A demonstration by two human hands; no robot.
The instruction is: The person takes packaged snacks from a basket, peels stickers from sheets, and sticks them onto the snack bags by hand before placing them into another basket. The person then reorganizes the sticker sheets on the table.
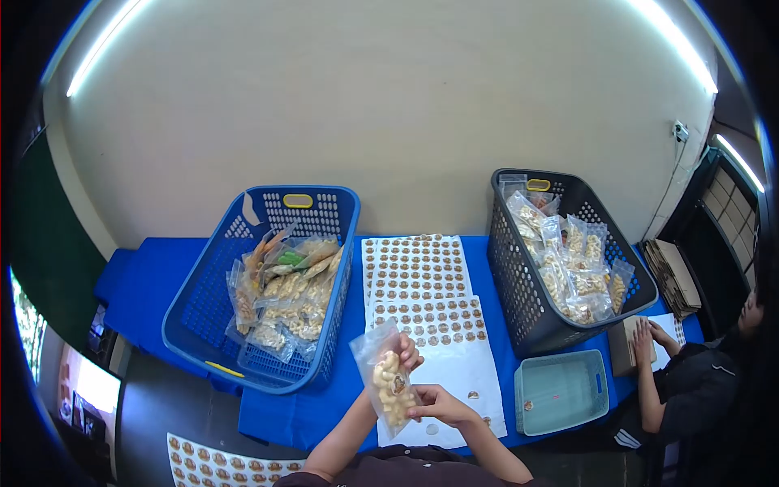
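Note:
In front of me is a clear plastic pouch point(380, 375) of pale, curled snack pieces, tilted, with a round brown sticker point(398, 384) on its front. My left hand point(408, 355) grips the pouch along its upper right side. Lower down, my right hand point(442, 404) pinches the pouch's edge between thumb and fingers. Beneath my hands lies a white sticker sheet point(471, 369); rows of round brown stickers fill its upper part, and a few sit near its lower right. Behind it is another sticker sheet point(418, 268), full of similar stickers.
A blue basket point(182, 312) with several filled pouches stands left on the blue tablecloth point(276, 418). A black basket point(515, 300) of pouches and a pale green tub point(560, 418) are at right. A co-worker point(690, 385) rests both hands on a brown package. Another sticker sheet point(219, 463) hangs lower left.

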